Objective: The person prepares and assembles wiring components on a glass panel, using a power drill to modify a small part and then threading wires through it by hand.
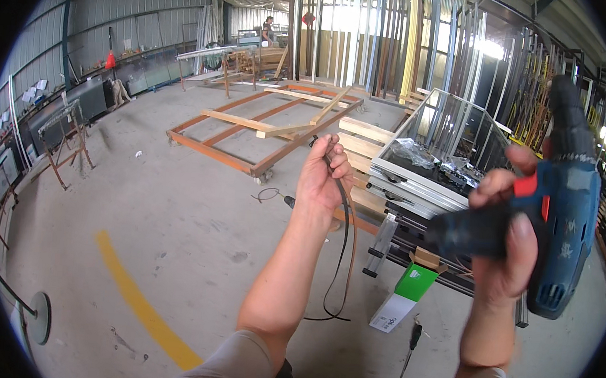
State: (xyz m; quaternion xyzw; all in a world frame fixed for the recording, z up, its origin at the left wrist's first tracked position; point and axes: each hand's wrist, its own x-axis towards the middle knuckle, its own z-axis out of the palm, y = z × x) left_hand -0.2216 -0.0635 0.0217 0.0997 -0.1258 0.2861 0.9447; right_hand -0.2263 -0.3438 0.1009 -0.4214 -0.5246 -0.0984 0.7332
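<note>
My left hand [325,169] is raised mid-view, its fingers closed round a dark cable [347,227]. A loop of the cable, black with a brownish strand beside it, hangs toward the floor. My right hand [503,234] grips a blue and black cordless drill [570,201] by its handle. The drill has a red trigger area, its chuck points upward, and it is slightly blurred. Below the hands a green and white box [412,288] stands on the floor with its flaps raised. Beside it lies a screwdriver with a black handle [415,335].
A glass-and-aluminium frame [455,129] with plastic-wrapped hardware rests on wooden slats [365,129] to the right. An orange-brown metal frame on casters [211,151] lies ahead. Upright profiles line the back. A yellow stripe [137,304] crosses the floor at left. A person [267,30] stands far off.
</note>
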